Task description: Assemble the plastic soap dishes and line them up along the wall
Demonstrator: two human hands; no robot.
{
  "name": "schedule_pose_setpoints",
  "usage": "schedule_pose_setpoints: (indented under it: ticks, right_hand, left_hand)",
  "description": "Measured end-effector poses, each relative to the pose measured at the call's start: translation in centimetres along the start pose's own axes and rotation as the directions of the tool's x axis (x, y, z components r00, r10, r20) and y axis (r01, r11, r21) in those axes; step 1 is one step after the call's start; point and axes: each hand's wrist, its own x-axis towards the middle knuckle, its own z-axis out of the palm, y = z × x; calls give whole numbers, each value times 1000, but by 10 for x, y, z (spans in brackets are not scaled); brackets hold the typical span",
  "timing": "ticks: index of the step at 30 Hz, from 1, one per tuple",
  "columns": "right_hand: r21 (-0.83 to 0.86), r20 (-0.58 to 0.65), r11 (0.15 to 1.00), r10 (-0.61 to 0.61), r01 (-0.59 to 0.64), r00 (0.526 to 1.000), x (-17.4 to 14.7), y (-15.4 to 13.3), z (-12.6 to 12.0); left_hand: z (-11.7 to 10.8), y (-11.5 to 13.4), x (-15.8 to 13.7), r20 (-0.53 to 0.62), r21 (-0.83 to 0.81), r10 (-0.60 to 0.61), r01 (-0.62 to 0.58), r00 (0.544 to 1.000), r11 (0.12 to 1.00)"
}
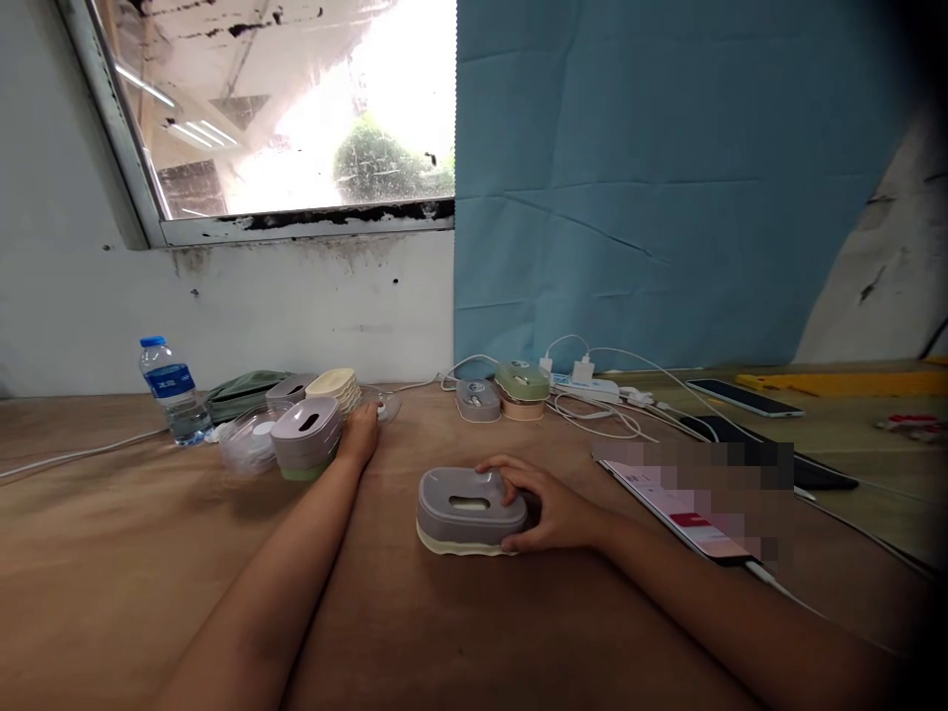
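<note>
My right hand (546,506) grips the right side of a grey oval-cornered plastic box (436,509) with a slot in its top and a cream base, with fingers on the top and the thumb low at the front. The box stands on the table in front of me. My left hand (361,433) reaches far forward, its fingers closed on a small clear plastic piece (390,406), partly hidden. Beside that hand stand a stack of slotted pinkish-grey covers (305,427) over a green one, and a stack of cream trays (335,383). Clear plastic parts (248,444) lie further left.
A water bottle (172,395) and a green pouch (241,393) stand at the back left. Two finished-looking boxes, one grey (478,400) and one green (522,383), sit by a power strip (592,388) with white cables. A phone (667,504) lies right; another phone (745,397) lies behind.
</note>
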Motion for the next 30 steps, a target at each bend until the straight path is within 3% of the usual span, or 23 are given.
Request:
schedule_pose_setpoints:
  ticks: [11, 16, 19, 26, 30]
  right_hand:
    - [-21, -11, 1000, -9, 9, 1000, 0, -12, 3]
    - [0, -9, 1000, -17, 17, 1000, 1, -15, 5]
    - [17, 7, 1000, -12, 12, 1000, 1, -16, 5]
    - [-16, 241, 1000, 9, -5, 971, 2, -26, 4]
    - [-38, 278, 999, 13, -3, 961, 5, -33, 5]
  left_hand:
    - [-19, 19, -21, -66, -55, 81, -84, 995, 995]
    - [-41, 48, -49, -98, -65, 122, -128, 988, 990]
    - [-60, 70, -70, -134, -149, 166, -185, 977, 971]
    - [-87, 91, -83, -236, -436, 27, -131, 971, 890]
    - [-91, 95, -82, -261, -409, 43, -151, 964, 900]
